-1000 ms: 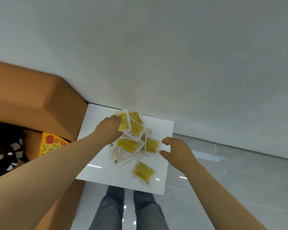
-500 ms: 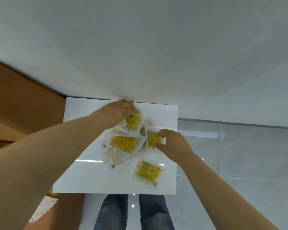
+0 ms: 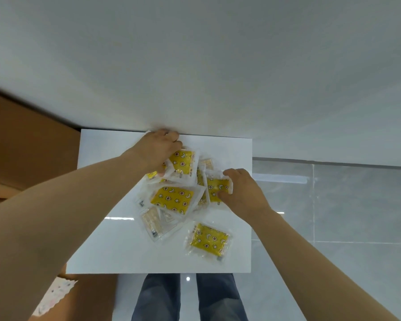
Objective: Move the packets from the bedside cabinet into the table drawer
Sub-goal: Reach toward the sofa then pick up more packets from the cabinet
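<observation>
Evidently gathering, the left hand (image 3: 159,149) grips one yellow packet (image 3: 182,162), the right hand (image 3: 240,191) pinches another beside it; next, both likely need lifting toward the drawer.

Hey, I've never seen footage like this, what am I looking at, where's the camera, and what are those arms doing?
No machine here: a person wears a camera on the head, looking down at their own arms. The white surface is a bedside cabinet top with a heap of yellow packets on it. The left hand grips the far packet near the wall; the right hand pinches the side packet. One lone packet lies apart, nearest the person.
</observation>
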Motion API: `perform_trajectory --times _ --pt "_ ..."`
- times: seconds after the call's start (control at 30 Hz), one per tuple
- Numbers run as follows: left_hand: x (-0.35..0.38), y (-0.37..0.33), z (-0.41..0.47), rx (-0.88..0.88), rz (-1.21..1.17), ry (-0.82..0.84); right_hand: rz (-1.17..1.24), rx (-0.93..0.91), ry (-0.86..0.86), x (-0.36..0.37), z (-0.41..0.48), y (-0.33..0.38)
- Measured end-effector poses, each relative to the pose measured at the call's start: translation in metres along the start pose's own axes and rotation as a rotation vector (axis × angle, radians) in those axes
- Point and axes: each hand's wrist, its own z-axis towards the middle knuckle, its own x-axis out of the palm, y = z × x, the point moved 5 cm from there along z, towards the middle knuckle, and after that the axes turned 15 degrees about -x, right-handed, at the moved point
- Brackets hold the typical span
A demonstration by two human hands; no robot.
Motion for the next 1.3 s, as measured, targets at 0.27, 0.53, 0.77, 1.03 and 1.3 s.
perform_trajectory --times 0.27,0.53,0.77,1.03,1.3 --pt "-0.008 0.008 -0.015 -0.102 -0.020 -0.086 0.035 0.060 -0.041 0.008 0.017 0.001" --pt "-0.002 0.030 -0.034 -0.152 -0.339 -0.069 0.180 0.199 -0.058 0.021 0.016 -0.007" --pt "0.000 0.054 -0.059 -0.280 -0.525 -0.079 0.176 0.212 -0.166 0.024 0.013 -0.001" --pt "-0.003 0.065 -0.092 -0.380 -0.657 -0.069 0.283 0.132 -0.206 0.022 0.018 0.004" --pt "0.007 0.053 -0.121 -0.418 -0.781 -0.051 0.352 0.113 -0.187 0.017 0.010 0.010"
